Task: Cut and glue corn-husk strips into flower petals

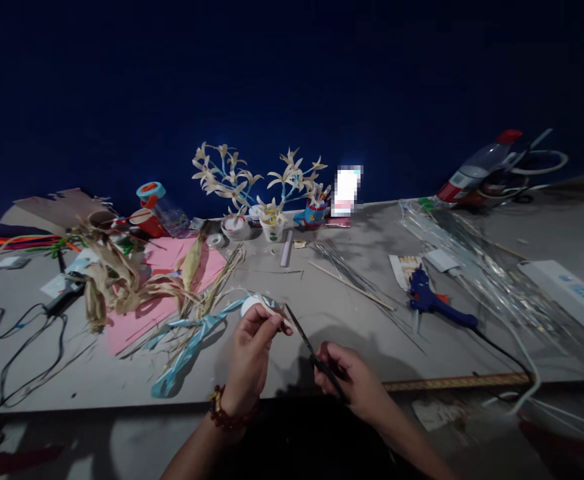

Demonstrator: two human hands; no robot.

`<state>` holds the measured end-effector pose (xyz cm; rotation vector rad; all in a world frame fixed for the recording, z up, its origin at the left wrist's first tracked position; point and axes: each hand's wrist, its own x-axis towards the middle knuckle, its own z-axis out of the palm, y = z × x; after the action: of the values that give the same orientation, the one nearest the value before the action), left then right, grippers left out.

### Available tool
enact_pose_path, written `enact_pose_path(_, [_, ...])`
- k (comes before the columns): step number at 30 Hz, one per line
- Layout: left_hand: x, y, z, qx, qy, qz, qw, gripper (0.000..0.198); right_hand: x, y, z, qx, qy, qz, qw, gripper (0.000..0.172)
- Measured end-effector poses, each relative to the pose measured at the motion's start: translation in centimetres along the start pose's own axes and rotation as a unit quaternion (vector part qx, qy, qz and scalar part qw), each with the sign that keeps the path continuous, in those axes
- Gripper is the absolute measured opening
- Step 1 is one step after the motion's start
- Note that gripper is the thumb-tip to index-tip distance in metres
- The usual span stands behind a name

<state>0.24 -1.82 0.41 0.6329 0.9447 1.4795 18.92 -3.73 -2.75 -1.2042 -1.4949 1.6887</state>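
Note:
My left hand [255, 343], with a beaded bracelet at the wrist, pinches a thin pale strip of corn husk [271, 309] between thumb and fingers. My right hand [339, 373] is closed around dark scissors [303, 335], seen nearly edge-on. Their tip points up and left, close to the strip; whether it touches cannot be made out. Just behind my left hand lies a roll of light blue tape [250, 304], partly hidden by the fingers. A crumpled light blue ribbon [185, 360] stretches left from there.
Dried corn husks [122, 280] lie over pink paper [132, 327] on the left. Husk flowers [227, 173] stand in cups at the back, near a lit phone [346, 192]. Right are thin wires [352, 273], a blue glue gun [429, 300], plastic-wrapped wires [477, 267] and a power strip [572, 293].

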Motion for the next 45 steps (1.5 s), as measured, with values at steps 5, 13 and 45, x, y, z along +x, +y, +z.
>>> enact_pose_path(5, [-0.1, 0.0, 0.2, -0.017, 0.017, 0.009, 1.0, 0.018, -0.3, 0.2, 0.7, 0.06, -0.007, -0.006, 0.998, 0.054])
enact_pose_path(13, [-0.1, -0.3, 0.5, -0.036, 0.044, 0.059, 0.997, 0.021, 0.1, -0.6, 2.1, 0.141, -0.036, 0.017, 0.989, 0.062])
enact_pose_path(45, [-0.1, -0.9, 0.8, -0.098, 0.044, 0.06, 0.992, 0.017, 1.3, -0.1, 2.3, 0.133, -0.018, 0.01, 0.991, 0.057])
